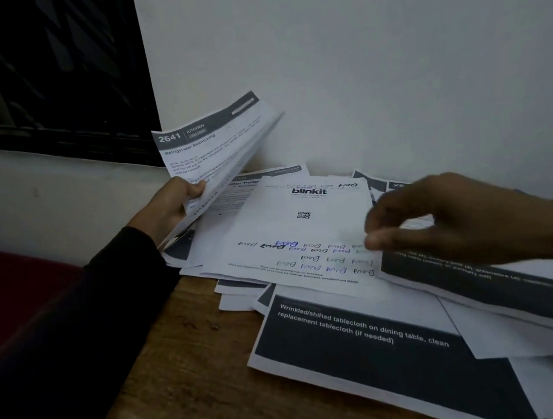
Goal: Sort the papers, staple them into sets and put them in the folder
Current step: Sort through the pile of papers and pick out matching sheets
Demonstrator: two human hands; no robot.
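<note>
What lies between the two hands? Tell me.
In the head view, the blinkit sheet with handwritten scribbles lies on the paper pile between the left hand, gripping a paper bundle, and the right hand.

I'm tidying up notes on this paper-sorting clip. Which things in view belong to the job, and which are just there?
Part of the job:
- held sheets, gripped in the left hand
- blinkit sheet, atop the loose pile
- tablecloth sheet
- right hand, over the pile, fingers curled, pinch unclear

Just there:
- wooden table
- white wall
- dark window

No stapler or folder shows.
</note>
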